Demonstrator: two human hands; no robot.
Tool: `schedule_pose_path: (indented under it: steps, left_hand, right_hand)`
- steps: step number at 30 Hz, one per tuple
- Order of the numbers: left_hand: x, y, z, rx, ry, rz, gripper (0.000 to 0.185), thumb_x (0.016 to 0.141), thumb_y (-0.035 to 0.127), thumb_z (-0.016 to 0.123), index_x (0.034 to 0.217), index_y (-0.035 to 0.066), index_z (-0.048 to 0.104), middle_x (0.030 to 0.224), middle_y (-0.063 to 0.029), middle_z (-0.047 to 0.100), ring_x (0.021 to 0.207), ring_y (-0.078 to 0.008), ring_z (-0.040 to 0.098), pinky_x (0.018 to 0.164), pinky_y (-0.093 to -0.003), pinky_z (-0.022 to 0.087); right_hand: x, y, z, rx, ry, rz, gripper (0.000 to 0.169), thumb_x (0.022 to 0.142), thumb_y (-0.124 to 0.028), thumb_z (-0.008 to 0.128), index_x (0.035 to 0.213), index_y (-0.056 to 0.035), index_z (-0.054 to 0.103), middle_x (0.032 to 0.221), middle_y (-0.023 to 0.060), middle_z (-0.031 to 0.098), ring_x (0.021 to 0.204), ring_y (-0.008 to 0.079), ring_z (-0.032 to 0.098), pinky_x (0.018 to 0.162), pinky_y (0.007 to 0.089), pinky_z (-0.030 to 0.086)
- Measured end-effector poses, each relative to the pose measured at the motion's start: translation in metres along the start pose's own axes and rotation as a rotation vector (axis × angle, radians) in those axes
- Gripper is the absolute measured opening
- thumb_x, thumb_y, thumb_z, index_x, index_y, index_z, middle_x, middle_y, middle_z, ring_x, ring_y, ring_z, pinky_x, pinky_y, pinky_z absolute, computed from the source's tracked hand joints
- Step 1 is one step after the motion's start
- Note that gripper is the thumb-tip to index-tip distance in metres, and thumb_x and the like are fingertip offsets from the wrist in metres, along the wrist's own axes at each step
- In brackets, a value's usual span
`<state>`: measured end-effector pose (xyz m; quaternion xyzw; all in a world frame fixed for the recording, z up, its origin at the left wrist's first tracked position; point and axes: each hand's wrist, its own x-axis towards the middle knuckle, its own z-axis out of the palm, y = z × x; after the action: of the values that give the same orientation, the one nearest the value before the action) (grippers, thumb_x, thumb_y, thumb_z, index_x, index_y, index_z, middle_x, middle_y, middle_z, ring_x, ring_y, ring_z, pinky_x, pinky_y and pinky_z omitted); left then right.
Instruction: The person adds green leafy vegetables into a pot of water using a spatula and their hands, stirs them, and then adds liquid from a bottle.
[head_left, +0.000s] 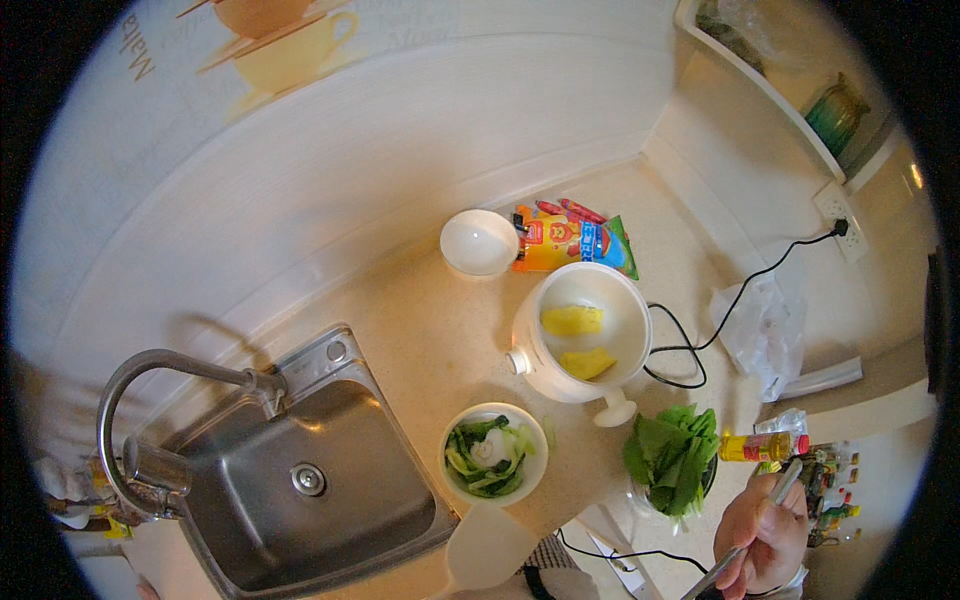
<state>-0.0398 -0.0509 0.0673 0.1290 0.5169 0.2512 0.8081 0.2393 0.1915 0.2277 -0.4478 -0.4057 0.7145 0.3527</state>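
My right hand (765, 536) is at the lower right with its fingers closed around a thin metal utensil handle (781, 484). My left hand is out of view. A pale spatula (487, 547) rises from the bottom edge; the end of its handle is hidden. Two yellow pieces of food (572, 321) lie apart inside a white electric pot (529, 375), which has a side handle (616, 409). Nearer me, a white bowl (541, 457) holds cut greens (487, 484) and something round and white. Leafy greens (671, 457) fill a container left of my right hand.
A steel sink (247, 510) with a curved faucet (172, 364) is at left. Behind the pot stand a white bowl (478, 241) and a colourful food packet (562, 244). A black cord (739, 296) runs to the wall outlet. An oil bottle (757, 447) and a plastic bag (769, 326) are at right.
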Motion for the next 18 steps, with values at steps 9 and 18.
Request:
schedule_pose_path:
  steps: [9,18]
  left_hand:
    - [-0.001,0.005,0.002,-0.001,-0.028,0.018,0.021,0.085,0.019,0.043,0.096,0.003,0.051,0.054,0.0024,0.036,0.043,-0.0051,0.028,0.039,-0.0195,0.022]
    - [0.004,0.010,0.005,0.011,0.137,0.050,0.022,0.086,0.020,0.041,0.097,0.003,0.049,0.055,0.0016,0.038,0.043,-0.0051,0.029,0.039,-0.0188,0.024]
  right_hand:
    - [-0.002,0.007,-0.014,0.138,-0.032,-0.026,0.025,0.080,-0.019,0.044,0.070,0.0041,0.043,0.054,0.0179,0.051,0.038,0.0181,0.051,0.031,0.0219,0.041]
    - [0.016,0.065,-0.044,0.122,0.185,-0.011,0.021,0.083,-0.015,0.042,0.076,0.0035,0.048,0.062,0.0156,0.055,0.051,0.0203,0.057,0.041,0.0277,0.048]
